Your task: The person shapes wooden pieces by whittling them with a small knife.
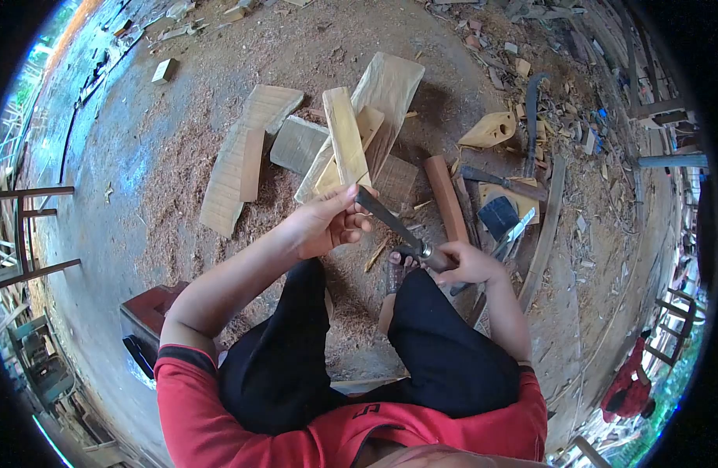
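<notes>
Between my hands is a dark chisel-like blade (390,220) with a wooden handle. My right hand (472,263) is wrapped round its handle. The thumb and a finger of my left hand (333,221) touch the blade's far tip, with the other fingers curled loosely below. Just beyond the tip, a pale narrow wood piece (346,136) leans over a wide board (390,90) and a grey block (299,146). Left of these, a small wood strip (252,165) lies on a long pale board (222,183).
A reddish wood bar (446,199), a dark-headed tool (498,217) and a curved blade (533,117) lie to the right, near a holed wood block (490,130). A dark red box (152,312) sits at left. Another person (630,390) is at far right.
</notes>
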The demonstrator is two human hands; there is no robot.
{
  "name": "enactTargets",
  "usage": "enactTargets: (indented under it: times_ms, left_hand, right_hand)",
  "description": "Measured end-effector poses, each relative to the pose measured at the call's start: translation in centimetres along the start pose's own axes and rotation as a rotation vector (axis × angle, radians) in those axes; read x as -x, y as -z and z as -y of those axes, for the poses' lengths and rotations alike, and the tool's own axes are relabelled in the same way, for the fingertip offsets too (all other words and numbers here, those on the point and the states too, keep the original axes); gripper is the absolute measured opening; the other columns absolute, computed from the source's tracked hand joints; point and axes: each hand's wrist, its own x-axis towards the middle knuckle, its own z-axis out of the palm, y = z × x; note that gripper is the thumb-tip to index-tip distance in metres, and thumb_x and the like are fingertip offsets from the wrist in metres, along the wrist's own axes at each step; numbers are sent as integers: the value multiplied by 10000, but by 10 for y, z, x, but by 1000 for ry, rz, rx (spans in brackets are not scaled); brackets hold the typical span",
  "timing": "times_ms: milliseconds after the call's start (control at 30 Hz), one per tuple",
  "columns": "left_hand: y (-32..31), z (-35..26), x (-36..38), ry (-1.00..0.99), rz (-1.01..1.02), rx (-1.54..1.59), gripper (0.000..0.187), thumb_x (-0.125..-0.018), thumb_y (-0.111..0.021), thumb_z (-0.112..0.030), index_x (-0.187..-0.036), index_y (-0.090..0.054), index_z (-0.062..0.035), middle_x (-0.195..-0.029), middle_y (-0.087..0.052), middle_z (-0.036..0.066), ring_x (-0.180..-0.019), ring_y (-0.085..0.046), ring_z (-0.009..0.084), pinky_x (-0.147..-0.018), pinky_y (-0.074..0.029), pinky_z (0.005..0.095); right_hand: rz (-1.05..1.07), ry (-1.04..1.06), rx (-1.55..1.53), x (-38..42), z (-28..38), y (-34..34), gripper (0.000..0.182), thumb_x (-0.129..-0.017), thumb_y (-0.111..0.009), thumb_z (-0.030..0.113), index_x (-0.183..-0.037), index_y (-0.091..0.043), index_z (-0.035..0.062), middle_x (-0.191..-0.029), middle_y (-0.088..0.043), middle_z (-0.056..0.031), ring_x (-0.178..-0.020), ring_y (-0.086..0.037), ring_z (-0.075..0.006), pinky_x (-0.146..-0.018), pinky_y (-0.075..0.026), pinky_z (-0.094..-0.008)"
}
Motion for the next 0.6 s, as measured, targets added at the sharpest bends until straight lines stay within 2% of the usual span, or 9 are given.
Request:
enactTargets:
  times_ms: [100, 167, 233, 267, 300, 367, 400, 567, 600]
  left_hand:
    - [1, 1, -11, 30, -117, -69, 371, -916, -424, -369, -1105, -512, -63, -815, -565, 35, -767, -586, 147, -601, -497, 250]
    - [11, 1, -23, 38, -161, -74, 361, -919, -428, -356, -1090, -519, -51, -826, -570, 35, -785, -586, 154, -636, -498, 258]
    - [17, -8, -36, -562, -514, -934, 319, -881, -518, -300, -999, -543, -5, -847, -609, 75, -821, -604, 243, -741, -486, 350]
    - [24, -17, -35, -695, -556, -1342, 505, -811, -592, -348, -1108, -475, 43, -1062, -552, 186, -1017, -523, 326, -888, -410, 399]
    - [29, -21, -41, -693, -557, -1345, 505, -811, -592, -348, -1108, -475, 43, -1062, -552, 186, -1017, -523, 326, -888, -410, 399]
    - [49, -21, -55, -844, -618, -1729, 830, -704, -665, -469, -1253, -330, 55, -1274, -361, 267, -1208, -337, 386, -993, -301, 434]
    - [54, -23, -62, -664, -570, -1822, 1099, -602, -688, -589, -1336, -169, 44, -1360, -210, 276, -1276, -185, 437, -1036, -223, 452]
    - [74, -6, -79, -650, -546, -1793, 1213, -574, -638, -678, -1361, -65, 45, -1370, -195, 285, -1264, -184, 472, -1038, -200, 483]
    - [71, -7, -79, -571, -524, -1727, 1206, -585, -638, -666, -1361, -52, 46, -1369, -190, 292, -1268, -189, 461, -1041, -201, 469]
  right_hand:
    - [-167, 17, -94, -17, 6, -20, 341, -745, -702, 191, -968, -540, -10, -755, -579, -13, -687, -543, -51, -602, -445, -200]
    - [-215, -7, -180, -25, 10, -28, 386, -803, -647, 218, -1063, -485, -17, -714, -549, -10, -633, -529, -51, -551, -436, -194]
    - [-359, -175, -269, -34, 6, -30, 363, -863, -569, 269, -1056, -443, -11, -653, -511, -12, -527, -502, -61, -470, -420, -203]
    - [-357, -171, -270, -38, 3, -29, 363, -863, -569, 269, -1056, -443, -11, -653, -511, -12, -527, -502, -61, -470, -420, -203]
    - [-409, -197, -278, -42, -1, -29, 366, -876, -525, 333, -981, -439, -7, -617, -507, -22, -467, -490, -82, -433, -416, -232]
    - [-460, -221, -288, -49, 2, -26, 402, -890, -481, 397, -906, -436, -3, -581, -503, -32, -407, -478, -103, -396, -411, -261]
    - [-438, -270, -220, -52, 8, -23, 421, -891, -468, 410, -921, -433, -8, -575, -494, -35, -411, -482, -105, -402, -415, -260]
    - [-418, -331, -87, -61, 20, -26, 463, -891, -452, 436, -929, -430, -25, -577, -500, -61, -410, -486, -105, -407, -412, -260]
    - [-434, -347, -14, -61, 24, -27, 462, -891, -451, 428, -927, -435, -33, -600, -528, -108, -446, -526, -165, -442, -432, -303]
